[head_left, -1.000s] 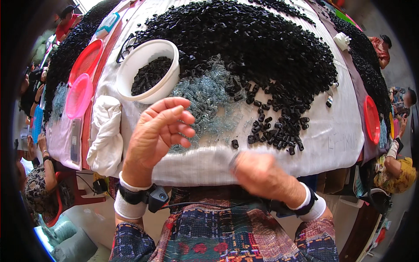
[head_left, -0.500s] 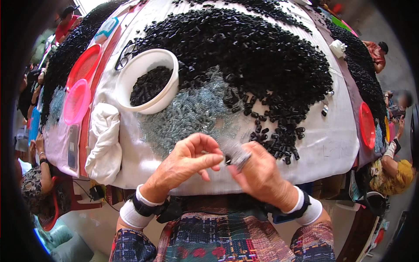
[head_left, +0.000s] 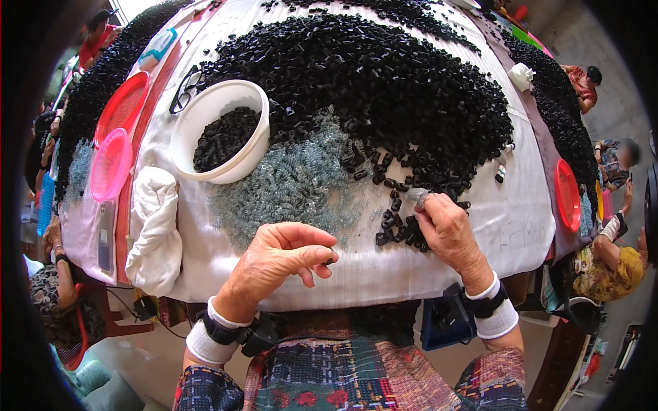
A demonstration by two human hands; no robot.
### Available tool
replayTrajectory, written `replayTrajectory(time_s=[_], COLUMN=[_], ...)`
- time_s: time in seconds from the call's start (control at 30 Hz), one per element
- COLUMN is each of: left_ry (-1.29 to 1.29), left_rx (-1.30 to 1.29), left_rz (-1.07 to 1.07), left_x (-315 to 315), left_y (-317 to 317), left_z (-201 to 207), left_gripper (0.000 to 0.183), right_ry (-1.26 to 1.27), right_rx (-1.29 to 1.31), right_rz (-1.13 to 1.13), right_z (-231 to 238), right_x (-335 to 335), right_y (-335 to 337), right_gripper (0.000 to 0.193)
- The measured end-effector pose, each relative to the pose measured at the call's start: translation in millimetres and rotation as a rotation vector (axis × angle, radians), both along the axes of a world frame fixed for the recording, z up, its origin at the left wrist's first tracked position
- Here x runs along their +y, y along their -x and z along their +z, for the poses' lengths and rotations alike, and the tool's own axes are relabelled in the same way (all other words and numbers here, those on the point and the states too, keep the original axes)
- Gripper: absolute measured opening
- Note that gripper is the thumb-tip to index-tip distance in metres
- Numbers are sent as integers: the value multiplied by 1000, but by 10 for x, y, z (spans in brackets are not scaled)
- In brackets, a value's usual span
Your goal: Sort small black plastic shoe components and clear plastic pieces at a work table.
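Note:
My left hand (head_left: 277, 260) is held over the near edge of the white cloth, thumb and fingers closed on a small black piece (head_left: 329, 259) that shows only in part. Among loose black plastic pieces (head_left: 392, 220) is my right hand (head_left: 449, 229), its fingers curled and closed. A grey wrap (head_left: 417, 197) covers one of its fingertips, and whatever it grips is hidden. Between and beyond both hands lies a heap of thin, silvery coil springs (head_left: 281, 195). Behind them spreads a big pile of short black plastic pieces (head_left: 384, 89).
A white tub (head_left: 257, 147) holding black pieces stands left of the springs, with eyeglasses (head_left: 184, 89) behind it. Left of it are a bunched white cloth (head_left: 154, 229), pink basket (head_left: 111, 164) and red basket (head_left: 122, 109). People sit at both sides; a red tray (head_left: 567, 196) lies right.
My right hand has moved away from my left hand, forward and to the right, into the loose black pieces. My left hand stays nearly in place, shifted slightly left and nearer.

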State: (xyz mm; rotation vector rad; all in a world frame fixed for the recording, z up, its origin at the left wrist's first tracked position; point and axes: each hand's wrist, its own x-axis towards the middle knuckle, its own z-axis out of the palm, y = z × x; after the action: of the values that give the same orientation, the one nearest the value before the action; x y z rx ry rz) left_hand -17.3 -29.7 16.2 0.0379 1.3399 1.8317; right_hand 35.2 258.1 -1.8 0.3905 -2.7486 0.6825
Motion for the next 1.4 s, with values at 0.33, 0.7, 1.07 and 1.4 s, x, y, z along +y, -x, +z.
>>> replayTrajectory(time_s=[0.33, 0.7, 1.07, 1.4], left_ry=[-27, -60, -64, -86], left_rx=[-24, -9, 9, 55], left_rz=[12, -8, 24, 114], left_x=[29, 1, 29, 115], left_y=[6, -2, -13, -56], left_z=[-7, -100, -122, -107], left_gripper=[22, 21, 19, 18], right_ry=[-148, -194, -358, -8], right_rx=[-68, 12, 5, 127], right_rz=[88, 100, 80, 88], right_z=[64, 16, -65, 148], right_x=[-142, -326, -439, -518], right_y=[173, 226, 241, 227], right_gripper=[19, 19, 30, 24])
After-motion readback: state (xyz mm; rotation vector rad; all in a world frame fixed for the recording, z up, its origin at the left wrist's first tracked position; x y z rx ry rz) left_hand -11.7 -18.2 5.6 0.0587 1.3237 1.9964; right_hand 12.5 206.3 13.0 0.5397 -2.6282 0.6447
